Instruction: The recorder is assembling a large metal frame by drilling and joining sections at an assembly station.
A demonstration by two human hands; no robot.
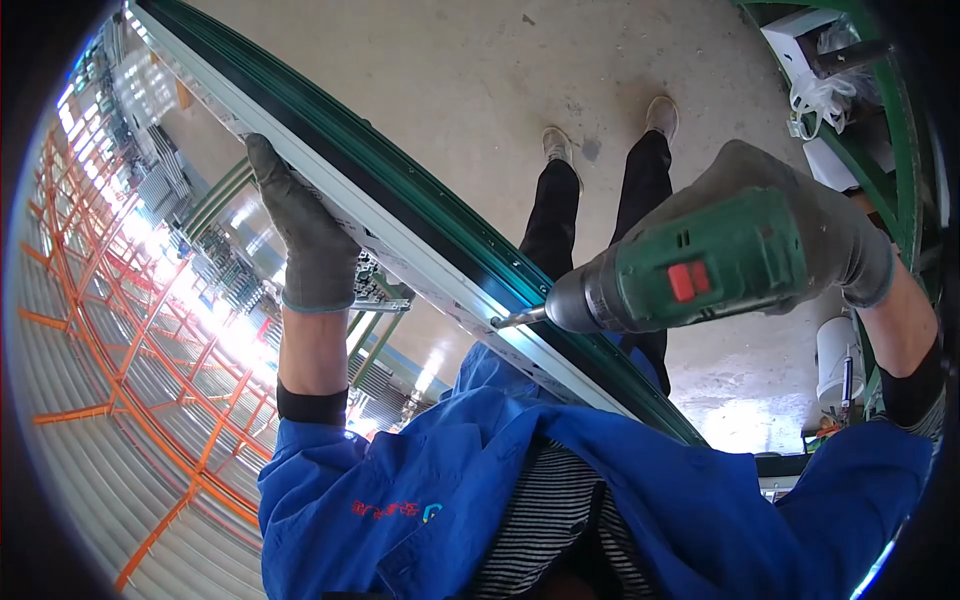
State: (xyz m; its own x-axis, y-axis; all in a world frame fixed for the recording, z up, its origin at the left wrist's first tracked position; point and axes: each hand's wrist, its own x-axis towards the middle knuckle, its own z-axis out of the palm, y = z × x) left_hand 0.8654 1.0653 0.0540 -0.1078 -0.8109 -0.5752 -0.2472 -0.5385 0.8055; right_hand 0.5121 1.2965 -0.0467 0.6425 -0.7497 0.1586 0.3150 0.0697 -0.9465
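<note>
A long white and dark green metal profile (400,245) runs diagonally from the upper left to the lower middle. My left hand (318,245), in a dark grey glove, grips its white left edge; some of the fingers are hidden behind it. In my gloved right hand (830,225) is a green power drill (715,262) with a red switch, held on its side and pointing left. The drill bit (520,318) meets the white face of the profile. Small holes or screws dot the green strip.
A green metal frame (905,150) at the right carries a white box and clear plastic bags (840,85). Below it stands a white bucket (838,358). Stacked profiles and green racks (215,195) lie on the left. My feet are on the concrete floor (450,80).
</note>
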